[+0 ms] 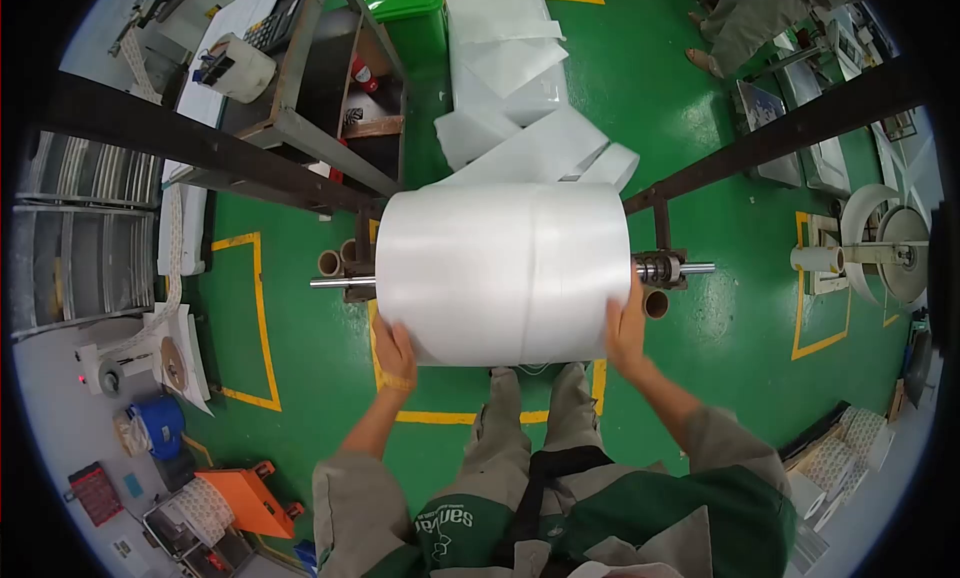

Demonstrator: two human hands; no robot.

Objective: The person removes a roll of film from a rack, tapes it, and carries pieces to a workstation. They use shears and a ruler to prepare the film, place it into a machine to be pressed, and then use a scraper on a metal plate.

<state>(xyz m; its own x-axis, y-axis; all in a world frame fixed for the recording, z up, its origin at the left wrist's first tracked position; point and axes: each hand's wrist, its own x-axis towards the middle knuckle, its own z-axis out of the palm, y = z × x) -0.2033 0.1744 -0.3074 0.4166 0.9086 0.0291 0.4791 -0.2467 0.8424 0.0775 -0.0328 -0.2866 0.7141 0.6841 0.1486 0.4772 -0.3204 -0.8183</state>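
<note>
A large roll of white, glossy sheet material (470, 278) sits on a metal shaft (698, 269) across a dark frame in front of me. My left hand (394, 355) grips the roll's lower left edge, its thumb on the curved face and its other fingers partly hidden along the end. My right hand (627, 330) holds the right edge in the same way, fingers stretched up along the end. A loose white sheet (540, 153) runs off the far side of the roll. A coil spring (660, 269) surrounds the shaft just right of the roll.
Dark beams (780, 138) flank the roll on both sides. Cardboard tubes (330, 263) stand beneath the shaft. White folded sheets (505, 68) are piled beyond the roll, near a green bin (405, 3). A metal shelf table (290, 118) stands left; another person (755, 18) is at far right.
</note>
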